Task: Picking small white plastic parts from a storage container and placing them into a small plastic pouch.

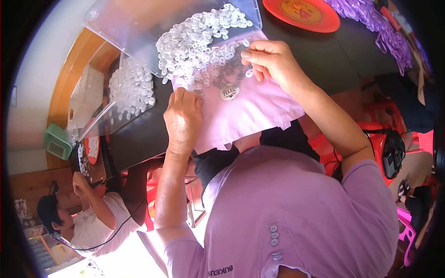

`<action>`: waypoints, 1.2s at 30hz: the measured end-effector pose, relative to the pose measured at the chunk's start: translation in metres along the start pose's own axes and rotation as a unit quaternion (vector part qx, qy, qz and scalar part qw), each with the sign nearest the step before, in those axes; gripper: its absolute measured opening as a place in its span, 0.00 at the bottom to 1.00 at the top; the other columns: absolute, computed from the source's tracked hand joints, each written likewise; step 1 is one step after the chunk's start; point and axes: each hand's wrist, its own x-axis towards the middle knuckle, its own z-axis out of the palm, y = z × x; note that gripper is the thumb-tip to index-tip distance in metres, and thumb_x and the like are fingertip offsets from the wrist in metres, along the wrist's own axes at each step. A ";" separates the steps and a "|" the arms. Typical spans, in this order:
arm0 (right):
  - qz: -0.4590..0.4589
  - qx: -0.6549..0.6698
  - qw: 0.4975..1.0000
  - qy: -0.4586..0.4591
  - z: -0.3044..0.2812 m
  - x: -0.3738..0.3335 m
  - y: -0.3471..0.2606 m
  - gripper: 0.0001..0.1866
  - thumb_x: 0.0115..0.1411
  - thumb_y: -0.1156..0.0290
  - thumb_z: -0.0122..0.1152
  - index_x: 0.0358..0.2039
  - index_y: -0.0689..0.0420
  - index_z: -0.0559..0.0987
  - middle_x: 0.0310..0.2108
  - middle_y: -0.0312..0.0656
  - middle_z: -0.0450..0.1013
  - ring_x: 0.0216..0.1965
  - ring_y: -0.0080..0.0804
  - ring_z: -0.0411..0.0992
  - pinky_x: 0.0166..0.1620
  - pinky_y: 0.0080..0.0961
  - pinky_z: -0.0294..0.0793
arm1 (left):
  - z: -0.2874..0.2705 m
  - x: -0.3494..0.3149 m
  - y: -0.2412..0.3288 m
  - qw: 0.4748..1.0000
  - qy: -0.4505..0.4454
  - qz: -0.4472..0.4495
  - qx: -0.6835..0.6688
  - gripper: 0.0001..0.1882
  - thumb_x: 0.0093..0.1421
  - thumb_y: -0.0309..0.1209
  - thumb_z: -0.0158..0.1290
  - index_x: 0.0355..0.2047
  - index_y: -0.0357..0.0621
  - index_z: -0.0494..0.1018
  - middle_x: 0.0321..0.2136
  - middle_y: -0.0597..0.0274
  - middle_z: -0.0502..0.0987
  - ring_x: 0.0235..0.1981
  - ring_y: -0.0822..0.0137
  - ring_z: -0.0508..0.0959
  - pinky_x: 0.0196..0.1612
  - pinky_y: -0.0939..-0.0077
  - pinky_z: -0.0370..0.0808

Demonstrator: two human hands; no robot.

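Observation:
A pink cloth with a round printed emblem hangs over the dark table's near edge onto my lap. Small white oval pieces are heaped at its far end and in a clear plastic tray. At the cloth's left edge my left hand is closed, its fingertips curled under and hidden. My right hand is over the cloth's right side, thumb and forefinger drawn together beside a few loose white pieces. Whatever is between those fingers is too small to make out.
The clear tray stands ahead, and another white heap lies left. A red plate and purple strips are at far right. A white basket, a green container and a seated co-worker are on the left.

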 end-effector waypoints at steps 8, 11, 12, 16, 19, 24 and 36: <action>-0.071 -0.082 0.994 0.013 0.021 -0.007 -0.005 0.12 0.62 0.65 0.60 0.27 0.61 0.77 0.15 0.30 0.64 0.17 0.15 0.61 0.21 0.18 0.59 | 0.002 0.011 0.015 0.992 0.069 -0.076 -0.067 0.05 0.54 0.26 0.57 0.27 0.43 0.71 0.28 0.55 0.72 0.30 0.51 0.76 0.32 0.59 0.74; -0.100 -0.133 0.986 -0.020 0.026 -0.004 -0.015 0.12 0.61 0.67 0.60 0.26 0.62 0.77 0.15 0.31 0.63 0.17 0.16 0.59 0.22 0.19 0.58 | 0.000 0.013 0.020 0.990 0.025 -0.120 -0.064 0.08 0.51 0.27 0.59 0.27 0.42 0.71 0.30 0.55 0.72 0.33 0.51 0.75 0.34 0.60 0.76; -0.111 -0.160 0.980 -0.029 0.025 -0.003 -0.016 0.12 0.61 0.67 0.60 0.26 0.62 0.76 0.14 0.32 0.62 0.18 0.16 0.58 0.22 0.20 0.58 | -0.002 0.008 0.021 0.990 0.028 -0.121 -0.061 0.08 0.51 0.27 0.59 0.27 0.42 0.71 0.30 0.55 0.72 0.33 0.51 0.75 0.34 0.60 0.76; -0.140 -0.183 0.972 -0.042 0.029 -0.001 -0.021 0.12 0.60 0.69 0.61 0.24 0.63 0.75 0.14 0.34 0.59 0.19 0.19 0.56 0.23 0.24 0.56 | -0.003 -0.007 0.017 0.995 0.012 -0.103 0.004 0.05 0.52 0.23 0.56 0.29 0.41 0.71 0.30 0.57 0.71 0.36 0.52 0.73 0.33 0.61 0.73; -0.145 -0.189 0.970 -0.059 0.033 0.002 -0.024 0.13 0.59 0.70 0.61 0.23 0.64 0.73 0.14 0.35 0.59 0.19 0.19 0.56 0.24 0.24 0.56 | 0.003 -0.009 0.014 0.996 0.019 -0.071 0.050 0.05 0.52 0.23 0.56 0.29 0.41 0.71 0.29 0.57 0.70 0.36 0.52 0.73 0.33 0.60 0.73; -0.159 -0.192 0.965 -0.085 0.041 0.014 -0.030 0.14 0.59 0.70 0.60 0.21 0.64 0.71 0.14 0.37 0.60 0.19 0.19 0.56 0.24 0.25 0.57 | -0.004 -0.001 0.020 0.992 0.024 -0.121 -0.036 0.07 0.51 0.25 0.59 0.29 0.41 0.71 0.29 0.56 0.71 0.33 0.53 0.74 0.33 0.61 0.73; -0.141 -0.210 0.964 -0.082 0.040 0.033 -0.002 0.13 0.61 0.69 0.60 0.22 0.60 0.72 0.16 0.29 0.61 0.19 0.15 0.59 0.23 0.19 0.59 | 0.001 0.004 0.002 0.943 0.012 -0.208 -0.261 0.02 0.54 0.21 0.57 0.27 0.38 0.74 0.24 0.63 0.75 0.24 0.66 0.75 0.28 0.76 0.71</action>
